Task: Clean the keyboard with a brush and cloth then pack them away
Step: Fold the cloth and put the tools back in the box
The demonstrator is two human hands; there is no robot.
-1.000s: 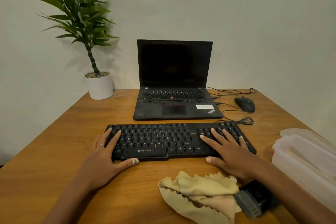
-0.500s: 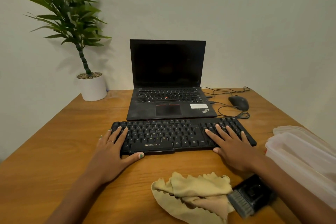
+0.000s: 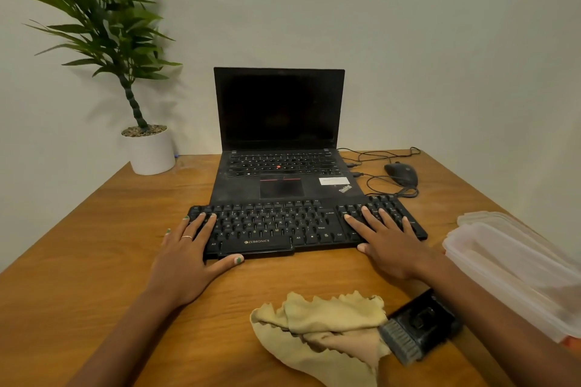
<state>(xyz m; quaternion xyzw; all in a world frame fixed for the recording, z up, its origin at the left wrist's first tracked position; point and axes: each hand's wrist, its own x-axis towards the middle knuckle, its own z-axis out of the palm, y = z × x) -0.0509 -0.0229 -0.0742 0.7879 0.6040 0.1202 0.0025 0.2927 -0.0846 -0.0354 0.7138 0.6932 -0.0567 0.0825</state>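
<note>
Both hands lie flat with fingers spread on the black keyboard (image 3: 301, 226), the left hand (image 3: 188, 258) at its left end, the right hand (image 3: 386, 245) at its right. The keyboard's far edge touches the open laptop (image 3: 279, 135) on the worktop (image 3: 94, 261). Nearer the person, the beige cloth (image 3: 323, 327) touches the black brush (image 3: 415, 330).

We see both hands flat, left hand (image 3: 185, 256) and right hand (image 3: 388, 245) on the black keyboard (image 3: 283, 226), touching the laptop (image 3: 279, 173); cloth (image 3: 323, 330) and brush (image 3: 418, 328) near us.
</note>
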